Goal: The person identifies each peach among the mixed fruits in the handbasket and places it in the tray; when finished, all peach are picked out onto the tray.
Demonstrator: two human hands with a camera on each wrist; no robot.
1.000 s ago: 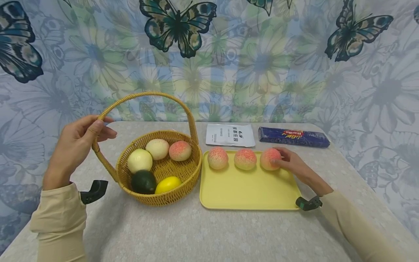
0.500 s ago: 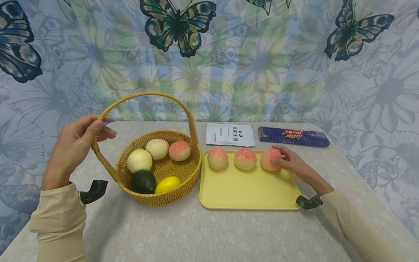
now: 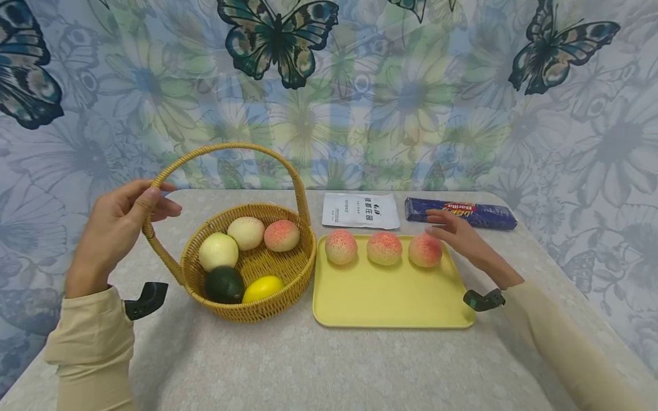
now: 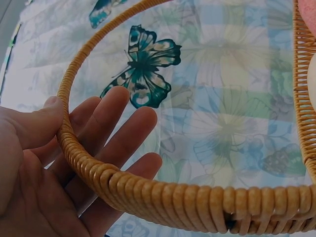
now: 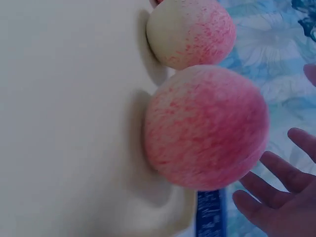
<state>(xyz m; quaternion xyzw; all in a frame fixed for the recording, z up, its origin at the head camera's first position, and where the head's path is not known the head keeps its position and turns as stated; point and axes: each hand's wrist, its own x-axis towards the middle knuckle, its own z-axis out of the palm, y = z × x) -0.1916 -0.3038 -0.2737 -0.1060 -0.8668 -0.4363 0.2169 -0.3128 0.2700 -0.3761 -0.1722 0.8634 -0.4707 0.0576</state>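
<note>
Left hand: the left hand (image 3: 115,228) grips the basket (image 3: 250,268) by its handle (image 4: 123,185), thumb over it and fingers curled behind, near the table's (image 3: 329,365) left edge.
Right hand: the right hand (image 3: 462,240) hovers with fingers spread, just clear of the peach (image 3: 425,250).
Peach: rightmost of three along the tray's (image 3: 390,299) far edge.

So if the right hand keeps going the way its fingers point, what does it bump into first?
Probably the white printed packet lying behind the yellow plastic tray. The right hand is open beside the rightmost pink peach, fingers pointing left and away. Depth is unclear, so it may pass above the packet.
</note>
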